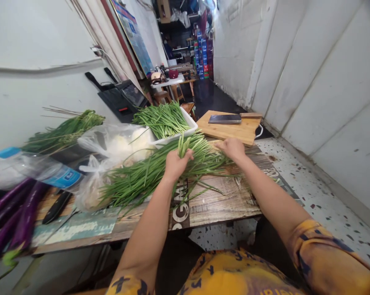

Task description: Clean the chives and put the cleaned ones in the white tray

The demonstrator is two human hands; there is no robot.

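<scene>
My left hand [176, 164] is closed around a small bunch of garlic chives [183, 144], its pale stem ends sticking up past the thumb. Under it lies a large loose pile of garlic chives [141, 174], leaves to the left and stems to the right. My right hand [233, 150] is at the stem end of the pile, fingers pinched together; what they hold, if anything, is too small to make out. Behind the pile stands a white plastic basket [189, 123] with more chives laid in it.
Beyond my right hand, a cleaver [224, 119] lies on a wooden cutting board [230, 133]. To the left are bagged white vegetables [120, 145], a water bottle [60, 174], purple eggplants [21, 217], a black-handled knife [57, 208] and leafy greens [64, 131]. A wall runs along the right.
</scene>
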